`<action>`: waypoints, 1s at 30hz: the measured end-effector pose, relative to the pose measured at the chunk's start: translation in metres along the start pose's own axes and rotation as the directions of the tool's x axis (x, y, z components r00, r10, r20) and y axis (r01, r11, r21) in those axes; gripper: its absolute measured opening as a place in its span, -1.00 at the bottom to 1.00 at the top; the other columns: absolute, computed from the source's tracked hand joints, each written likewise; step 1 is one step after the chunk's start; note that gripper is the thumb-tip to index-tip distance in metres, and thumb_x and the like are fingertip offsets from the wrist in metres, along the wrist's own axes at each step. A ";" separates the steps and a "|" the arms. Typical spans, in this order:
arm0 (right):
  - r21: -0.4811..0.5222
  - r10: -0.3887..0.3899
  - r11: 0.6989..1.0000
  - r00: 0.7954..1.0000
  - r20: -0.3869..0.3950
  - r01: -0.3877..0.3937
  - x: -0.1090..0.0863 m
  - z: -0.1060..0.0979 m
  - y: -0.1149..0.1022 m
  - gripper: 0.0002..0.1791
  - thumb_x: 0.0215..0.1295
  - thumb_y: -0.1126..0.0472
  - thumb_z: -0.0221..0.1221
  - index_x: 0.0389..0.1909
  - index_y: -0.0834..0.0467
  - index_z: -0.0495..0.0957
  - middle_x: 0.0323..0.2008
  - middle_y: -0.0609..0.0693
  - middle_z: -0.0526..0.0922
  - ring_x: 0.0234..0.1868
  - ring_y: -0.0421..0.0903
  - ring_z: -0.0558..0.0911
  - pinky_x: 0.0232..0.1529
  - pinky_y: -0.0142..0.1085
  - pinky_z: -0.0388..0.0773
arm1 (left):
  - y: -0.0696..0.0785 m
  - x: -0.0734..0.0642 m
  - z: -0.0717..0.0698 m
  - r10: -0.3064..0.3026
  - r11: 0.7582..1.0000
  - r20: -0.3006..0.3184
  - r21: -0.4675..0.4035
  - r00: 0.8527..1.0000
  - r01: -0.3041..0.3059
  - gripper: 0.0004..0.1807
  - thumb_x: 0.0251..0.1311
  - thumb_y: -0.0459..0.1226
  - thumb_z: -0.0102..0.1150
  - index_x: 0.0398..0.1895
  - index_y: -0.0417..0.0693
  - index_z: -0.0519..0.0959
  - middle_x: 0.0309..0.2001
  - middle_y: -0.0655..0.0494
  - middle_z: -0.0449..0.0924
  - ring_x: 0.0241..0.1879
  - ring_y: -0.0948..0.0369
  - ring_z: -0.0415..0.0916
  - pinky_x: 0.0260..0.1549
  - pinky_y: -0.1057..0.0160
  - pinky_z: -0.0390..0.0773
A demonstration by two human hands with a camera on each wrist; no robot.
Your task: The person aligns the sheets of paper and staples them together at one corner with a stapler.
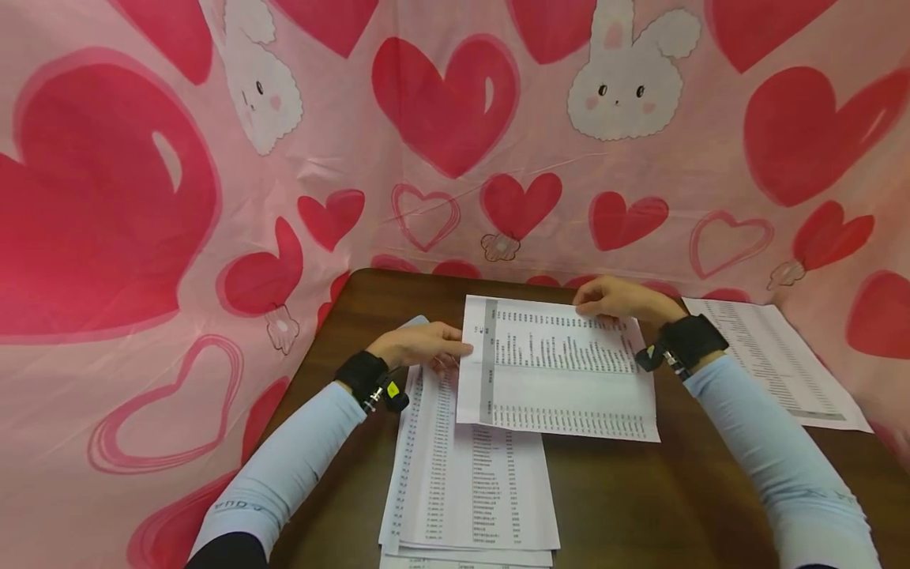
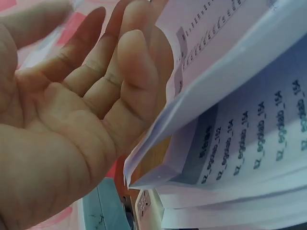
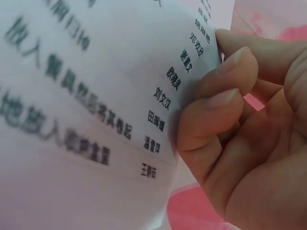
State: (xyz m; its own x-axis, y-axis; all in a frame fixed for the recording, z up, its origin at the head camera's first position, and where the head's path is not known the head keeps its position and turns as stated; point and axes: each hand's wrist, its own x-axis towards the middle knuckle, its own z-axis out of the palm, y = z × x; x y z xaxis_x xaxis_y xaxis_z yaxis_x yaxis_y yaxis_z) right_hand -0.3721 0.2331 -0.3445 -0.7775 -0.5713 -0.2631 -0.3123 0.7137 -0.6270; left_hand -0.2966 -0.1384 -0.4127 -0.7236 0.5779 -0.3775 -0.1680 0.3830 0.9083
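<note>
Sheet [image 1: 558,371], white, with dark print columns and a gray band

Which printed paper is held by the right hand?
The raised sheet, pinched at its far edge; the stack and the far-right sheet lie on the table.

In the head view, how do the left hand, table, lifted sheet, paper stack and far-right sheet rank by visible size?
1. Table
2. Lifted sheet and paper stack: too alike to rank; the sheet partly covers the stack
3. Far-right sheet
4. Left hand
</note>
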 end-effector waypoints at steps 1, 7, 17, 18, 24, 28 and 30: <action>0.002 0.005 1.000 1.000 -0.007 -0.005 -0.001 0.000 0.001 -0.77 0.30 0.06 0.24 -0.15 0.11 0.64 -0.38 0.12 0.64 -0.61 -0.03 0.48 -0.55 -0.35 0.43 | -0.001 0.000 0.000 -0.001 1.000 -0.003 -0.004 1.000 0.001 -0.70 0.37 -0.14 0.11 0.04 -0.11 0.60 -0.18 -0.02 0.68 -0.25 0.02 0.62 -0.33 0.22 0.59; 0.047 0.020 0.999 1.000 0.018 -0.021 -0.010 0.005 0.005 -0.79 0.30 0.08 0.24 -0.18 0.12 0.65 -0.28 0.11 0.71 -0.45 0.07 0.71 -0.35 -0.18 0.68 | 0.002 0.004 -0.006 -0.025 0.999 -0.109 -0.046 0.994 0.020 -0.80 0.41 -0.21 0.06 -0.17 -0.17 0.57 -0.30 -0.01 0.61 -0.39 0.09 0.59 -0.46 0.27 0.56; 0.145 0.026 0.989 0.996 0.082 -0.038 -0.028 0.029 0.011 -0.78 0.35 0.11 0.20 -0.18 0.19 0.61 -0.30 0.12 0.72 -0.54 -0.03 0.65 -0.58 -0.36 0.51 | 0.032 0.006 -0.026 0.033 0.990 -0.192 0.141 0.981 -0.006 -0.78 0.44 -0.25 0.00 -0.12 -0.23 0.57 -0.39 0.05 0.51 -0.50 0.11 0.40 -0.49 0.22 0.42; 0.173 0.012 0.985 0.995 0.098 -0.029 -0.030 0.031 0.011 -0.78 0.35 0.12 0.20 -0.17 0.21 0.60 -0.28 0.13 0.73 -0.52 -0.03 0.65 -0.58 -0.38 0.50 | 0.036 0.006 -0.027 0.040 0.986 -0.205 0.166 0.978 -0.006 -0.77 0.43 -0.25 0.01 -0.10 -0.22 0.58 -0.38 0.05 0.52 -0.48 0.12 0.41 -0.46 0.21 0.43; 0.220 -0.068 0.975 0.985 0.159 0.032 -0.042 0.049 0.016 -0.79 0.37 0.13 0.19 -0.19 0.21 0.59 -0.30 0.11 0.74 -0.72 -0.16 0.44 -0.69 -0.45 0.34 | 0.045 0.013 -0.031 0.081 0.959 -0.247 0.284 0.966 -0.007 -0.75 0.40 -0.22 0.07 -0.08 -0.18 0.64 -0.23 0.05 0.57 -0.30 0.19 0.51 -0.32 0.29 0.51; 0.293 -0.119 0.955 0.971 0.206 0.055 -0.050 0.064 0.017 -0.81 0.40 0.17 0.15 -0.20 0.24 0.58 -0.28 0.14 0.75 -0.78 -0.20 0.37 -0.73 -0.47 0.28 | 0.046 0.018 -0.033 0.075 0.946 -0.220 0.325 0.973 0.001 -0.76 0.38 -0.23 0.08 -0.08 -0.18 0.66 -0.23 0.08 0.53 -0.28 0.21 0.45 -0.31 0.34 0.44; 0.339 -0.146 0.939 0.962 0.230 0.061 -0.054 0.072 0.015 -0.80 0.41 0.19 0.13 -0.20 0.28 0.57 -0.26 0.16 0.74 -0.77 -0.21 0.40 -0.72 -0.47 0.31 | 0.046 0.021 -0.035 0.073 0.934 -0.207 0.358 0.975 0.006 -0.76 0.36 -0.24 0.09 -0.09 -0.16 0.66 -0.23 0.10 0.51 -0.28 0.21 0.43 -0.31 0.35 0.42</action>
State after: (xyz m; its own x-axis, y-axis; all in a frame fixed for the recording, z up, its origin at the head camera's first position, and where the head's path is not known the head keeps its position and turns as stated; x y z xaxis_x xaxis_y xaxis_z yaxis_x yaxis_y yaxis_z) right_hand -0.2961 0.2455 -0.3926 -0.5770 -0.7471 -0.3300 -0.1558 0.4973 -0.8535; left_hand -0.3425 -0.1341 -0.3726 -0.8570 0.4422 -0.2644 0.0783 0.6190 0.7815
